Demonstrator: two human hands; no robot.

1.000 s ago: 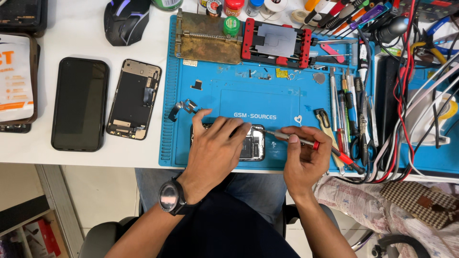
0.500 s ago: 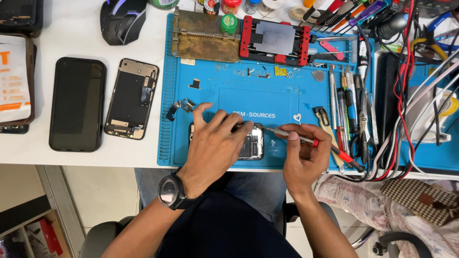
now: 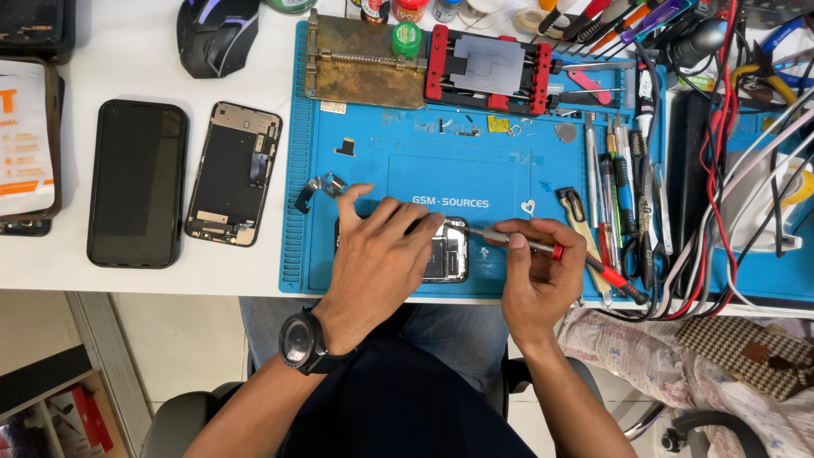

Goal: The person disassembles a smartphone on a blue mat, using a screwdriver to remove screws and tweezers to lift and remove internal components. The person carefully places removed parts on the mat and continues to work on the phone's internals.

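Observation:
An opened phone (image 3: 447, 252) lies on the blue work mat (image 3: 475, 174) near the front edge of the table. My left hand (image 3: 377, 254) rests flat over it and hides most of it, fingers spread toward the mat's middle. My right hand (image 3: 543, 276) grips a thin screwdriver (image 3: 509, 239) with a silver shaft and a red ring. Its tip points left at the phone's upper right corner. A black watch (image 3: 303, 342) sits on my left wrist.
Left of the mat lie a black phone (image 3: 138, 193) and an open phone frame (image 3: 234, 174). A metal holder (image 3: 366, 61) and a red clamp fixture (image 3: 487, 69) stand at the mat's back. Tools (image 3: 612, 199) and tangled cables (image 3: 729, 170) crowd the right side. A black mouse (image 3: 216, 34) sits at the back.
My hands have hardly moved. The left hand's fingers shifted slightly over the phone, and the screwdriver stays at its corner.

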